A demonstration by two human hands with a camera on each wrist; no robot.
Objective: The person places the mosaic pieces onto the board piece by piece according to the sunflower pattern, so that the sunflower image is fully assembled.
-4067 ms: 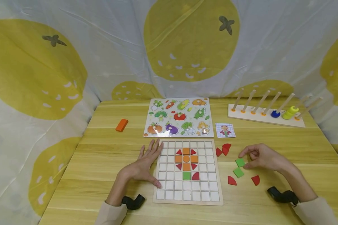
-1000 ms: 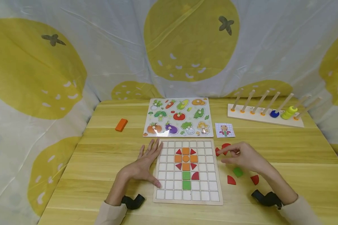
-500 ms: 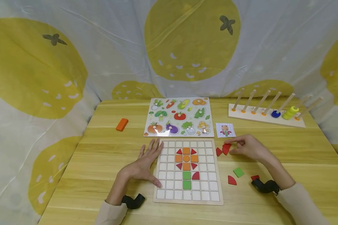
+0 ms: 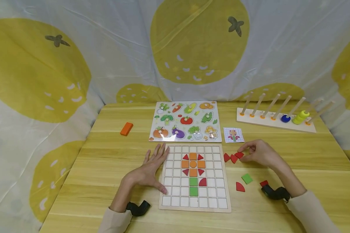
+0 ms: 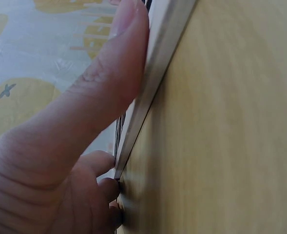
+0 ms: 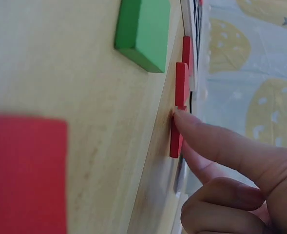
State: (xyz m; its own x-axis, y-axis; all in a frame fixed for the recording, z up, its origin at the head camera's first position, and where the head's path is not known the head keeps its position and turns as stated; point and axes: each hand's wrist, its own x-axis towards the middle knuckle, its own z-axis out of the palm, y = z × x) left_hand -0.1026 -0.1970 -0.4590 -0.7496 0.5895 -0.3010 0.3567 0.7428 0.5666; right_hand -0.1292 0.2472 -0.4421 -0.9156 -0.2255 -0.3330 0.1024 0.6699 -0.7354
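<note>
My left hand (image 4: 147, 174) rests with spread fingers on the left edge of the wooden grid board (image 4: 176, 192); in the left wrist view, the thumb (image 5: 111, 68) lies against the board's rim. Right of the board, my right hand (image 4: 261, 153) pinches a red quarter-circle tile (image 4: 239, 155) between thumb and index finger, low at the table. Two more red tiles lie just left of it, the nearer one (image 4: 234, 159) almost touching. On the grid sit orange, red and green tiles, with two green squares (image 4: 193, 186) in a column and a red quarter circle (image 4: 202, 182) beside the upper.
Nearer me lie a loose green square (image 4: 246, 178), a red quarter circle (image 4: 240, 187) and another red tile (image 4: 263, 183), partly covered by the wrist camera. Behind are a vegetable puzzle (image 4: 185, 121), pattern card (image 4: 233, 135), peg stand (image 4: 275, 120) and orange block (image 4: 126, 128).
One green square has gone from the table onto the grid, below the first. My right hand moved to the red tiles and drew one slightly right, apart from the others. The left hand stayed put.
</note>
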